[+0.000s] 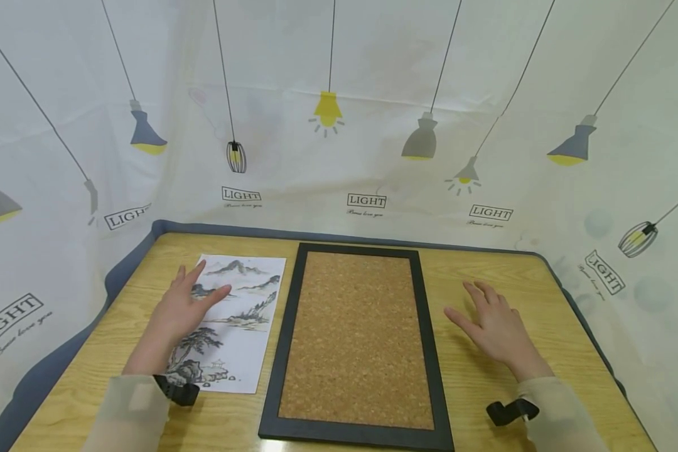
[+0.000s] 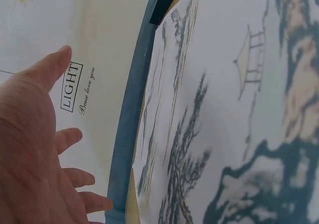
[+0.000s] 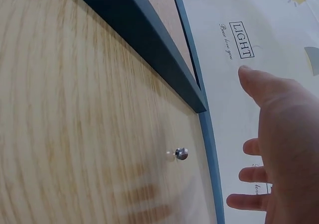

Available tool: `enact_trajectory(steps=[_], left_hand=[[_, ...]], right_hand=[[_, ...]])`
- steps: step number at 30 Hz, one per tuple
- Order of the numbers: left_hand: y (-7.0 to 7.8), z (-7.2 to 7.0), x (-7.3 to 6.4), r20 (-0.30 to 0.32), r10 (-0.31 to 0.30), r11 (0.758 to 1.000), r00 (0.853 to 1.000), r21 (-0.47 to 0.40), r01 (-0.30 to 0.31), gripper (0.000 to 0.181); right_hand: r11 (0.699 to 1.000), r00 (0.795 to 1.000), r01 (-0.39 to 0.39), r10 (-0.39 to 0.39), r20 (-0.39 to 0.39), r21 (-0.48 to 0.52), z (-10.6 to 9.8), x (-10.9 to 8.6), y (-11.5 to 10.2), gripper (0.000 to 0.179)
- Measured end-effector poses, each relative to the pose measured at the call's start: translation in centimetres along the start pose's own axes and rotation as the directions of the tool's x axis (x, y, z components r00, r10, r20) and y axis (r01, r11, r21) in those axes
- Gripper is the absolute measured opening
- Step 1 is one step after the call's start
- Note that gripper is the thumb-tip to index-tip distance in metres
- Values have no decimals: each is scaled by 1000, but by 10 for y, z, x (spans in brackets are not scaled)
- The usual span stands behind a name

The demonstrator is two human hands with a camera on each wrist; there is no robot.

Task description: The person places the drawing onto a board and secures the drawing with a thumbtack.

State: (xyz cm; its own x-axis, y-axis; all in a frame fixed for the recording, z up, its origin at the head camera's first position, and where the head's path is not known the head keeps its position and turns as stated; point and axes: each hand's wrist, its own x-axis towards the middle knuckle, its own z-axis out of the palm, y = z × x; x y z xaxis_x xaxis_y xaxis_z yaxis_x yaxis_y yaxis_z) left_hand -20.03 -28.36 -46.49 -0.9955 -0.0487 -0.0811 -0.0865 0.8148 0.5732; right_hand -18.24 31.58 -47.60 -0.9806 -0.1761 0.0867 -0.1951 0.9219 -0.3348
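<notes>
My left hand (image 1: 182, 309) hovers over the left part of a white sheet with an ink landscape painting (image 1: 243, 351), fingers spread and nothing in them. The sheet lies flat, showing mountains, a pine and rocks; hand and wrist cover part of its left side. To its right lies a cork board (image 1: 357, 339) in a black frame (image 1: 437, 376). My right hand (image 1: 497, 326) is held above the wood to the right of that frame, thumb apart from the fingers, also holding nothing. In the right wrist view, a small shiny metallic pin-like piece (image 3: 181, 153) stands on the table below this hand.
The wooden table (image 1: 542, 282) has a dark blue edge (image 1: 237, 232) along its back and sides. Behind it and at both sides hangs a white curtain (image 1: 294, 163) printed with lamps and the word LIGHT. Each wrist wears a black strap.
</notes>
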Motion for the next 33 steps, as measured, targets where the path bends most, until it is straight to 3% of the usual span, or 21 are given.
enact_trajectory(steps=[10, 15, 22, 33], left_hand=[[-8, 2, -3, -51, -72, 993, 996, -103, 66, 118], [-12, 2, -4, -85, -123, 987, 989, -115, 113, 118], [-15, 7, -4, -94, -129, 988, 987, -94, 120, 126], [-15, 8, -8, -139, -175, 980, 975, -116, 159, 120]], right_hand=[[1000, 1000, 3, -3, -14, 13, 4, -2, 5, 80], [1000, 1000, 11, -10, -17, 22, 6, -3, 5, 76], [999, 1000, 18, -17, -7, 43, 12, -4, 10, 68], [996, 998, 63, -62, -20, 71, 18, -7, 13, 42]])
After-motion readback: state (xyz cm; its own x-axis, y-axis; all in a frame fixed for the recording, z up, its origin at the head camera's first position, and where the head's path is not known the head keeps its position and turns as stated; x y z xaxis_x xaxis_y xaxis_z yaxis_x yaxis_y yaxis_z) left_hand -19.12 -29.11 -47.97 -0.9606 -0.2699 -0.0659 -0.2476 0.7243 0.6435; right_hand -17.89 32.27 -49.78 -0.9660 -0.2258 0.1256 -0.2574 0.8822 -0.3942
